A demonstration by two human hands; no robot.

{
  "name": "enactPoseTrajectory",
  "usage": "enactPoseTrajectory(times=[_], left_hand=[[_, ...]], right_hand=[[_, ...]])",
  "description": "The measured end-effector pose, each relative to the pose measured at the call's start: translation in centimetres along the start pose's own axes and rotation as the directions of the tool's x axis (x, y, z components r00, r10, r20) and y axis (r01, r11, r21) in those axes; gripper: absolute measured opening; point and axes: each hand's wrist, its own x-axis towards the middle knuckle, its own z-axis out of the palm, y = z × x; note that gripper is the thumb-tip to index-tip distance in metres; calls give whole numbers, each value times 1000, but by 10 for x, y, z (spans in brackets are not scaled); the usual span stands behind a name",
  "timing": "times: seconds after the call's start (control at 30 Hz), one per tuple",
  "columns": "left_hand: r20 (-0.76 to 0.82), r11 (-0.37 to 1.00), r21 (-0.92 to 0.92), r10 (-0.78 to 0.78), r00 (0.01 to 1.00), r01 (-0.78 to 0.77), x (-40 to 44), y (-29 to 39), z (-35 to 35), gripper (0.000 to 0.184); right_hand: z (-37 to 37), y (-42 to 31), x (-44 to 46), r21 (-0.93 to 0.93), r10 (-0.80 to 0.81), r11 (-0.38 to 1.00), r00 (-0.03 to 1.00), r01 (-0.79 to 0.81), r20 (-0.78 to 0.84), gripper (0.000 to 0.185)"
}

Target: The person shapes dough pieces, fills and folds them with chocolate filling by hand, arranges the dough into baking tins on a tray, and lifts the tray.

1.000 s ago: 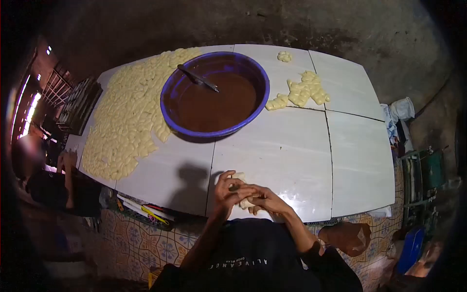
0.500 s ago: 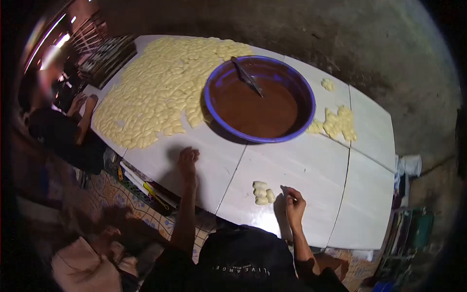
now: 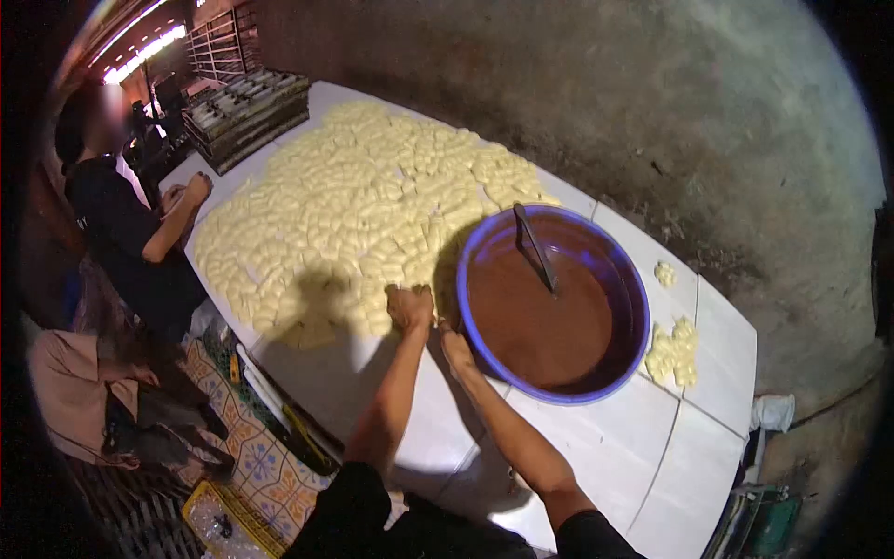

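A broad spread of pale yellow dough pieces [image 3: 372, 205] covers the far left of the white tiled table. At its near right edge my left hand [image 3: 411, 307] reaches down, fingers curled over and mostly hidden. Close beside it, my right hand [image 3: 455, 347] is closed near the basin's left side. A small pale bit shows between the two hands, but what each one holds is not clear. The blue basin [image 3: 470, 345] contains brown liquid [image 3: 549, 326], with a dark flat-handled tool [image 3: 535, 247] leaning in it.
More dough lumps [image 3: 672, 354] lie right of the basin, with a small clump [image 3: 665, 273] behind. Stacked trays [image 3: 247, 116] stand at the far left corner. A person in black [image 3: 126, 233] works at the left edge. A yellow crate [image 3: 228, 522] sits on the floor.
Both hands have moved forward and come together at the dough spread; before, they were apart near the front. My view has shifted left. The small dough group in front is now mostly hidden or gone.
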Motion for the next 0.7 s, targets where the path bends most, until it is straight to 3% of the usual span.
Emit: enactPoseTrajectory(times=[0.03, 0.07, 0.13, 0.17, 0.2, 0.23, 0.27, 0.33, 0.37, 0.4, 0.43, 0.47, 0.5, 0.53, 0.6, 0.63, 0.7], left_hand=[[64, 982, -119, -138, 988, 145, 6, 7, -4, 77], [146, 929, -225, -265, 953, 293, 12, 9, -4, 77], [118, 884, -342, -296, 948, 319, 24, -4, 13, 74], [188, 809, -484, -277, 942, 334, 32, -12, 21, 73], [318, 761, -508, -271, 909, 404, 37, -16, 19, 68], [384, 743, -449, -340, 858, 496, 43, -24, 21, 66], [468, 730, -404, -351, 811, 550, 45, -27, 15, 62], [641, 727, -317, -309, 702, 609, 44, -22, -10, 52], [637, 673, -487, -163, 754, 557, 45, -32, -7, 42], [568, 824, -414, -98, 817, 387, 43, -27, -18, 32], [395, 891, -432, 45, 918, 142, 37, -31, -12, 34], [208, 911, -400, 202, 957, -106, 27, -40, -5, 36], [143, 947, -271, 216, 966, -172, 20, -49, 2, 38], [58, 931, -199, 322, 945, -306, 16, -49, 3, 38], [-76, 835, -13, 548, 833, -550, 8, -46, -3, 38], [14, 878, -213, 441, 897, -429, 9, -59, 8, 34], [92, 873, -427, 301, 949, -235, 5, -32, -1, 31]], right_hand=[[15, -3, 19, -12, 7, 1000, 999, -8, -44, 50], [28, -12, 30, 140, -45, 988, 980, 73, -194, 49], [37, -10, 50, 595, 35, 804, 999, -11, -29, 51], [41, -3, 56, 767, 55, 635, 996, -89, 70, 52], [40, -15, 54, 887, 59, 427, 984, -176, 167, 53], [38, -23, 43, 867, 61, 491, 996, -84, 62, 52], [25, -65, 25, 903, 139, 398, 984, -161, 114, 45], [30, -33, 47, 829, 81, 547, 993, -119, 88, 43], [37, -3, 57, 786, 54, 611, 995, -95, 79, 43], [45, 28, 65, 742, 30, 667, 997, -73, 72, 42], [50, 52, 72, 689, 3, 723, 997, -53, 74, 41], [45, 33, 62, 637, 9, 766, 992, -87, 124, 44], [38, 9, 51, 579, 15, 807, 985, -115, 174, 47], [29, -9, 41, 630, 24, 731, 933, -262, 360, 47], [33, -6, 48, 691, 25, 694, 966, -202, 258, 45], [32, -7, 56, 742, 22, 648, 978, -173, 209, 44], [28, -9, 70, 824, 22, 547, 987, -145, 160, 42]])
